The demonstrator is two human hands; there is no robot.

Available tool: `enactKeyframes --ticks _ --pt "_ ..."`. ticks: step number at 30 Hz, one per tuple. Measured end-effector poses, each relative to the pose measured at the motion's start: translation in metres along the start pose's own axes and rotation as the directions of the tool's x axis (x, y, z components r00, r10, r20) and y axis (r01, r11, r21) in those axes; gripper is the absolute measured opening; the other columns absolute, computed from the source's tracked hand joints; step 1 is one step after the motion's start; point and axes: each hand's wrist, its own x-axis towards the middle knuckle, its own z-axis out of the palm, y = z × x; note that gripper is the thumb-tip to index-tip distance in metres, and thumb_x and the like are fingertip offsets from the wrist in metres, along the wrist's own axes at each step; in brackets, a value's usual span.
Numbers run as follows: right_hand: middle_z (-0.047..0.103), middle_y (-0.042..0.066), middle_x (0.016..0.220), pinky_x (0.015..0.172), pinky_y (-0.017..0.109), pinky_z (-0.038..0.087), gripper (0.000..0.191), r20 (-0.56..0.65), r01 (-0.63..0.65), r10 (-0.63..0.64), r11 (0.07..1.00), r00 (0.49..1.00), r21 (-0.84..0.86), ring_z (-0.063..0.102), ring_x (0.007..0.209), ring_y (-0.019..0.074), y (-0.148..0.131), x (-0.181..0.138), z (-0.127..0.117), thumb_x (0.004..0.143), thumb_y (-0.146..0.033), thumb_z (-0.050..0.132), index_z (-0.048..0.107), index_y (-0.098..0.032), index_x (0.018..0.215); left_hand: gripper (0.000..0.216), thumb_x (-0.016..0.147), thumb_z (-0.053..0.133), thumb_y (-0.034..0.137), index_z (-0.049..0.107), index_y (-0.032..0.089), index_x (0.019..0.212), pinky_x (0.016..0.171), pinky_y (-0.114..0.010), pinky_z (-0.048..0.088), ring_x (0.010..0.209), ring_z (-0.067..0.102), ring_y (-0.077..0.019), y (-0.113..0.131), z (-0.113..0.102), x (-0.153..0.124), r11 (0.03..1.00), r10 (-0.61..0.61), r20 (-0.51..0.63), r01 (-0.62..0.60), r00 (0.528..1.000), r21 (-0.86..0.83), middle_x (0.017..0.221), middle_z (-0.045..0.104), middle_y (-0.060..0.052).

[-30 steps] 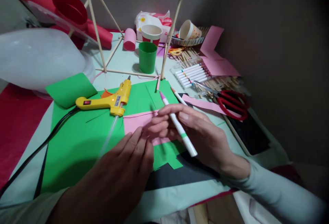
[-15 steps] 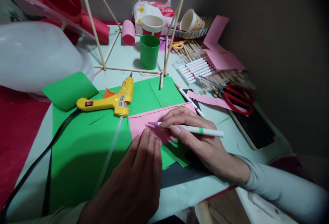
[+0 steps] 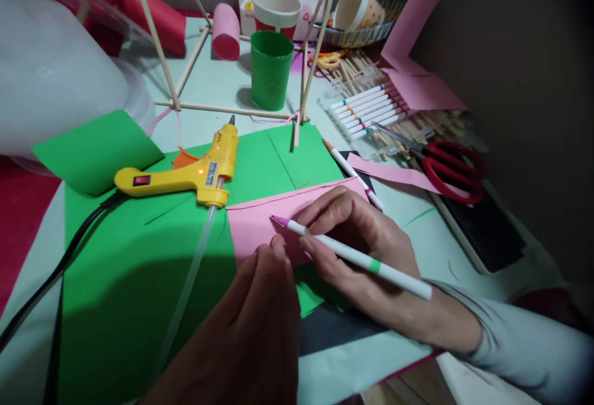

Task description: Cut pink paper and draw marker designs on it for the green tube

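Observation:
My right hand (image 3: 366, 250) is closed around a white felt-tip marker (image 3: 357, 258) with a green band. Its purple tip points left, just over a piece of pink paper (image 3: 250, 219); whether it touches cannot be made out. The fingers of my left hand (image 3: 260, 306) are bunched together at the lower edge of the pink paper. Beneath lies a large green sheet (image 3: 116, 269). On this sheet, left of the pink paper, rests a yellow glue gun (image 3: 185, 176) with a glue stick out of its back. A second white marker (image 3: 355, 173) lies beyond my right hand.
Red-handled scissors (image 3: 452, 173) and a dark phone-like object (image 3: 487, 231) lie at the right. Behind stand a green cup (image 3: 270, 74), a stick frame (image 3: 232, 109) and a marker case (image 3: 366, 111). A black cord (image 3: 60, 262) crosses the left side.
My view has shifted slightly, closer and lower. The marker in my right hand has tilted, its rear end now lower. My left fingers stay at the paper's lower edge.

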Motion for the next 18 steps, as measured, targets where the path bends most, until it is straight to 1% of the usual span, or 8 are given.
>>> enactKeyframes --ticks 4,9,13,18 --pt "0.068 0.004 0.099 0.079 0.030 0.056 0.011 0.016 0.030 -0.030 0.999 0.999 -0.025 0.067 0.092 0.0154 -0.0021 0.0030 -0.0011 0.093 -0.012 0.069 0.062 -0.017 0.098 0.041 0.089 0.055 0.015 0.054 -0.005 0.126 0.123 -0.049 0.025 0.124 0.054 -0.0396 0.0012 -0.0018 -0.0026 1.000 -0.012 0.029 0.012 1.000 0.007 0.127 0.066 -0.025" --pt "0.067 0.004 0.098 0.079 0.033 0.055 0.010 0.008 0.059 -0.058 0.996 0.998 -0.069 0.067 0.092 0.0172 -0.0029 0.0042 -0.0010 0.093 -0.013 0.069 0.062 -0.018 0.098 0.039 0.090 0.056 0.017 0.059 -0.006 0.121 0.114 -0.050 0.036 0.117 0.062 -0.0406 0.0006 0.0000 -0.0046 0.999 0.039 -0.016 -0.038 0.999 0.033 0.122 0.070 -0.024" --pt "0.067 0.006 0.095 0.075 0.035 0.056 0.007 0.010 0.072 -0.072 0.997 0.997 -0.034 0.067 0.091 0.0191 -0.0043 0.0056 0.0004 0.095 -0.013 0.067 0.062 -0.019 0.095 0.039 0.090 0.052 0.017 0.059 -0.006 0.120 0.107 -0.052 0.041 0.113 0.066 -0.0408 0.0008 0.0006 -0.0043 0.993 0.089 0.000 -0.089 0.996 0.075 0.121 0.072 -0.025" --pt "0.068 0.006 0.097 0.076 0.033 0.057 0.014 0.027 0.073 -0.073 0.997 0.997 0.012 0.068 0.093 0.0187 -0.0004 0.0047 0.0023 0.089 -0.009 0.072 0.063 -0.017 0.096 0.038 0.091 0.048 0.016 0.059 -0.007 0.119 0.105 -0.053 0.043 0.111 0.069 -0.0400 0.0022 -0.0018 -0.0039 0.991 0.085 -0.015 -0.083 0.996 0.103 0.119 0.073 -0.027"
